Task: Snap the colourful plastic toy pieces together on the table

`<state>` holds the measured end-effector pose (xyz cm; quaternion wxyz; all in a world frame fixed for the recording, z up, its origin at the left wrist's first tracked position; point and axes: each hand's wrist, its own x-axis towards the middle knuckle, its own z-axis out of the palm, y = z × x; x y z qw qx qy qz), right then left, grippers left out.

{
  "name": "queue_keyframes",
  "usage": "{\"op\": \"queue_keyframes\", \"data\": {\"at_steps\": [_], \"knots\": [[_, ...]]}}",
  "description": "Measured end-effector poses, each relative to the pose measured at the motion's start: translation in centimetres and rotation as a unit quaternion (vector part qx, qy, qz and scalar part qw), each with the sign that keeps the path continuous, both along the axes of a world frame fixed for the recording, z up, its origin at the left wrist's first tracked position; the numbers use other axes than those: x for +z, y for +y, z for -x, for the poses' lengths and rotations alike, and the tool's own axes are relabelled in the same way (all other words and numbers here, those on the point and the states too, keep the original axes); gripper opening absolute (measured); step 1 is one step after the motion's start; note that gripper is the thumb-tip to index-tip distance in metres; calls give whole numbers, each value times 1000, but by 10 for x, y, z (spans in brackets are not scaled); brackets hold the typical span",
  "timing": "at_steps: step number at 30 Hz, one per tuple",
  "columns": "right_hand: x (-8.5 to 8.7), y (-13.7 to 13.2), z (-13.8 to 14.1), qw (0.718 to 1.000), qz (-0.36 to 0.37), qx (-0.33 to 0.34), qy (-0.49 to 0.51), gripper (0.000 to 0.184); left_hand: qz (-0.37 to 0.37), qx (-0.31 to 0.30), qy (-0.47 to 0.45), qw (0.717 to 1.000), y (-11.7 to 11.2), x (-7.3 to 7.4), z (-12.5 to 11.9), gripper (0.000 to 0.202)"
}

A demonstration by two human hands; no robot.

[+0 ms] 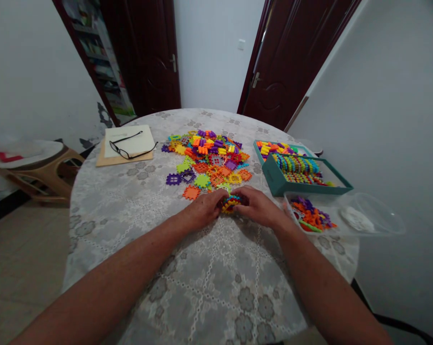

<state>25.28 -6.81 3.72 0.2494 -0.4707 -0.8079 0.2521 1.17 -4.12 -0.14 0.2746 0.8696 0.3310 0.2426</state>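
Between both hands, low over the table, is a small multicoloured cluster of joined plastic building pieces (pixel 230 204), in yellow, red and blue. My left hand (pixel 208 208) is closed on its left side. On its right side, my right hand (pixel 255 206) has its fingers curved round it. Parts of the cluster are hidden by the fingers. Just beyond the hands lies a loose pile of flat, notched plastic tiles (pixel 212 167) in orange, purple, green and yellow, with small tube-like pieces on top.
Green boxes (pixel 274 176) hold rows of coloured pieces at the right. Beside them, a clear plastic tub (pixel 310 230) contains more pieces, its lid (pixel 385 215) alongside. Black glasses (pixel 125 152) rest on papers (pixel 144 132) at the left. A patterned cloth (pixel 216 282) covers the round table.
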Motion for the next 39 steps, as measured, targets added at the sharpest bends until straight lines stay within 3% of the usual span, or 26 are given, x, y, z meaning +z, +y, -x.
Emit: {"op": "queue_keyframes", "data": {"at_steps": [6, 10, 18, 24, 34, 39], "knots": [[-4, -7, 9, 995, -53, -44, -74, 28, -36, 16, -6, 999, -3, 2, 3, 46], [-12, -6, 12, 997, -45, -42, -51, 35, -35, 20, -2, 999, -1, 1, 3, 42], [-12, -3, 18, 997, -58, -57, 7, 30, -46, 29, -30, 998, 3, 2, 4, 43], [-12, -3, 19, 998, -50, -41, 15, 39, -38, 25, -21, 999, 0, 7, 5, 51], [-9, -4, 17, 999, -13, -33, -2, 37, -4, 23, -35, 999, 3, -1, -2, 51], [-9, -4, 18, 998, -29, -22, -59, 23, -1, 41, -44, 998, 4, -4, -2, 60]]}}
